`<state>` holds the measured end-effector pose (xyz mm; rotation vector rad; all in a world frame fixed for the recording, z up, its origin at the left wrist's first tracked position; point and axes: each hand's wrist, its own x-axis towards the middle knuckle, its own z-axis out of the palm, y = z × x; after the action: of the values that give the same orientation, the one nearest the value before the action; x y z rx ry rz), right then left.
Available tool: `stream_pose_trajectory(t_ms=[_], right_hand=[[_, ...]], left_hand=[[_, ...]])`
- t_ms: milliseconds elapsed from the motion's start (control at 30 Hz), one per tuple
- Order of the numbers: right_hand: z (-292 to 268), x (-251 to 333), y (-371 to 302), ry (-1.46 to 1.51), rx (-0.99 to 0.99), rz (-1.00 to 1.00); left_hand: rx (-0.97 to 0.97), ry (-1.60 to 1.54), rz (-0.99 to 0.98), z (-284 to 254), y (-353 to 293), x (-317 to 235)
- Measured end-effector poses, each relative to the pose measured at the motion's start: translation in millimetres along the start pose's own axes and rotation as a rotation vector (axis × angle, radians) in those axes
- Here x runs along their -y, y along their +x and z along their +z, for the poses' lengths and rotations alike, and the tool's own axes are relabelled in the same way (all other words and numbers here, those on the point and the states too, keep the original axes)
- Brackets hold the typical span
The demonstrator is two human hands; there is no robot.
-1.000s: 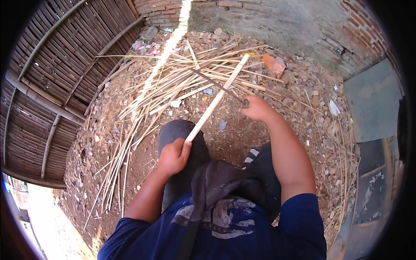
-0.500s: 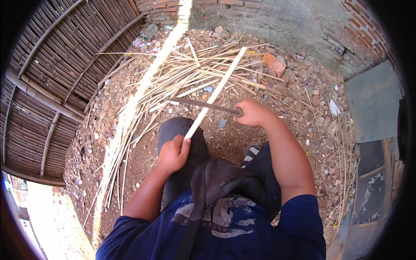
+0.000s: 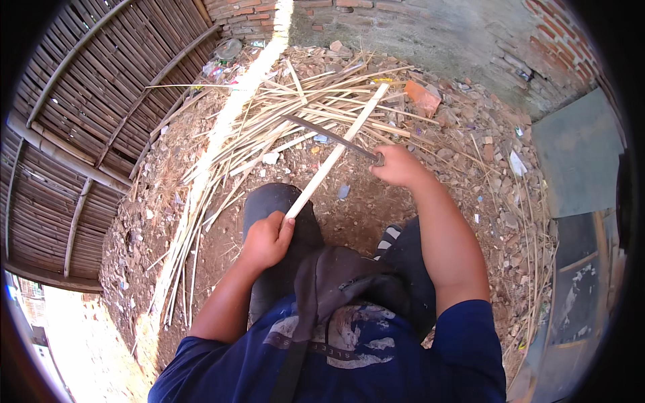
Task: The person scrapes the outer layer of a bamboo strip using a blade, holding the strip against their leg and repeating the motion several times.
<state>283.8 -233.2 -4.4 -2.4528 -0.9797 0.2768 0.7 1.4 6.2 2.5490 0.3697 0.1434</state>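
My left hand (image 3: 269,239) is closed round the near end of a pale bamboo strip (image 3: 323,169), beside my left knee. The strip slants up and away to the right, its far end over a heap of similar strips (image 3: 269,127). A machete (image 3: 328,135) with a long, dark, narrow blade is in my right hand (image 3: 402,166), whose fingers are wrapped round the handle. The blade crosses the strip above its middle and points to the far left. Whether its edge bites into the strip I cannot tell.
Rubble and litter cover the ground, with a broken orange brick (image 3: 423,99) behind the heap. A slatted bamboo wall (image 3: 80,87) rises on the left and a brick and plaster wall (image 3: 430,33) at the back. Grey panels (image 3: 581,158) lean on the right.
My right hand and the machete have moved away from me and slightly right along the strip, the blade now tilted more steeply. The strip's far end has dipped a little; my left hand stays put.
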Motion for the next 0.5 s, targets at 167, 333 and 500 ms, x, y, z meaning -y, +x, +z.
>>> stream_pose_trajectory(t_ms=[167, 333, 500], right_hand=[[4, 50, -13, -0.161, 0.179, -0.221], [-6, 6, 4, 0.125, 0.11, 0.06], [-8, -10, 2, 0.052, -0.108, 0.074]], left_hand=[[0.004, 0.016, -0.01, 3, -1, -2], [-0.014, -0.028, -0.001, -2, -3, -4], [-0.004, -0.051, -0.012, -1, -2, 1]])
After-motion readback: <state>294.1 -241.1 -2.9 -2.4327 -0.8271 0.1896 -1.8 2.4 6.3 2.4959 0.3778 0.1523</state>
